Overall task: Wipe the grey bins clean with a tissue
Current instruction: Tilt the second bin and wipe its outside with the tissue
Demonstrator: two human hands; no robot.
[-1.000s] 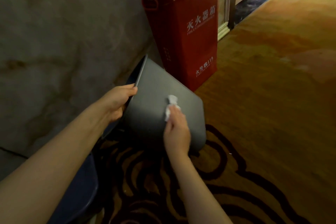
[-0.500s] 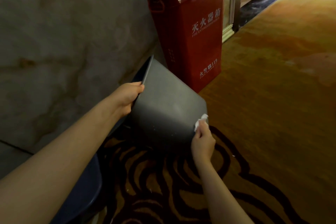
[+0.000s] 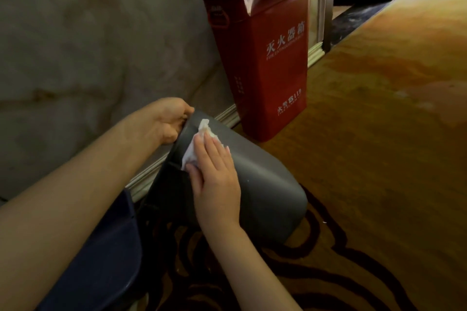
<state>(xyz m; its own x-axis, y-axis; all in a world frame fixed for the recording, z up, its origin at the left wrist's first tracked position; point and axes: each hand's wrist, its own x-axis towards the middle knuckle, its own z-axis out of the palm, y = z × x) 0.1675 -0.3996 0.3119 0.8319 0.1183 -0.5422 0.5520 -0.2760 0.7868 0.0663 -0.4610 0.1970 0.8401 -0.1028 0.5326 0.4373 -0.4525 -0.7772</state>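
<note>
**Tissue pressed to a tipped grey bin**

The grey bin (image 3: 265, 192) lies tilted on its side over the patterned carpet (image 3: 379, 134), its open mouth turned toward the wall (image 3: 75, 45) and its closed base pointing out into the room. The left hand (image 3: 169, 121) is clamped on the bin's rim, fingers curled over the edge and into the opening. Just beside that grip, on the outer wall of the bin, the right hand (image 3: 217, 182) lies flat with fingers together, pressing a crumpled white tissue (image 3: 199, 141) against the plastic; the tissue pokes out beyond the fingertips toward the rim. Beyond the left hand's grip, against the wall, stands a red fire extinguisher box (image 3: 265, 58), apart from the bin. Below the left forearm, part of a dark blue object (image 3: 101, 260) shows.
</note>
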